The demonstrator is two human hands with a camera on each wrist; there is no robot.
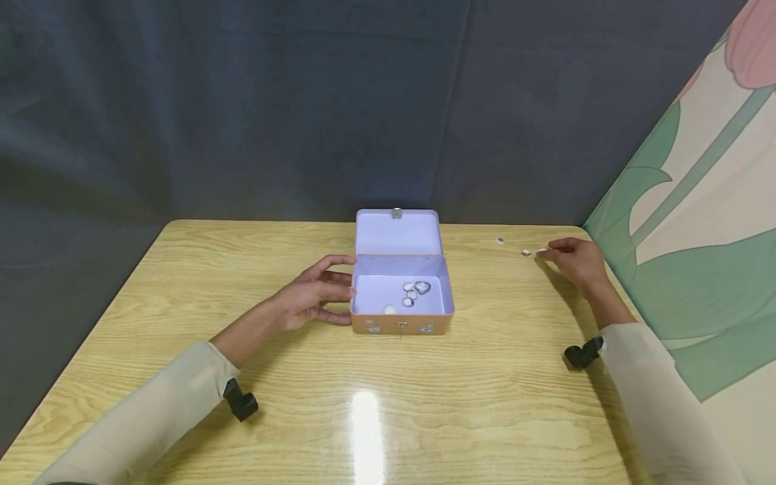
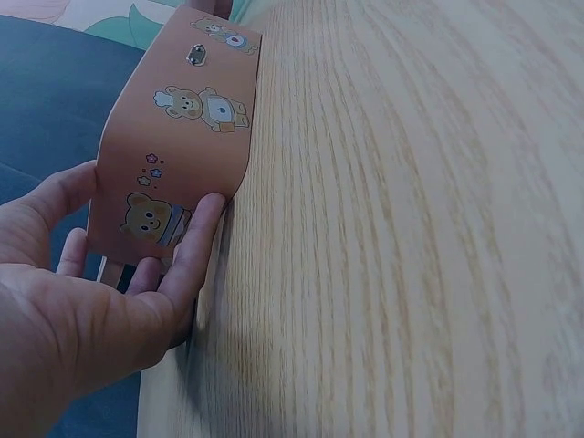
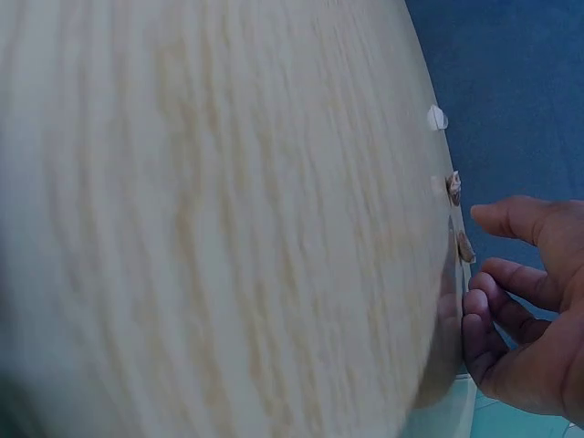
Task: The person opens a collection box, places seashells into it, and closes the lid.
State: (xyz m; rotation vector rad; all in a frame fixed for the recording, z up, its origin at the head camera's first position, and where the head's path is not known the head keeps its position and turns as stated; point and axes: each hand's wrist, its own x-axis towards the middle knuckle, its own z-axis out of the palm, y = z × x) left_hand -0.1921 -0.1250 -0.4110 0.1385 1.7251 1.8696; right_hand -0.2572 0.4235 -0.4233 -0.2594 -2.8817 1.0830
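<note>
An open tin box (image 1: 402,325), lilac inside and orange-brown outside with bear pictures, stands on the table with its lid (image 1: 397,232) raised. Several small seashells (image 1: 422,287) lie on its floor. My left hand (image 1: 312,296) touches the box's left side with spread fingers, one fingertip at the rim; in the left wrist view the fingers lie against the tin wall (image 2: 173,100). At the far right, my right hand (image 1: 576,263) reaches down to a shell (image 3: 465,246), which shows between thumb and forefinger, held apart. Beside it lies a second shell (image 1: 526,252), and farther left a third (image 1: 500,240).
The wooden table (image 1: 503,391) ends at the back against a dark curtain (image 1: 303,121). A floral cloth (image 1: 697,269) hangs along the right edge, close to the right arm. Small black wrist cameras (image 1: 240,401) stick out from both sleeves.
</note>
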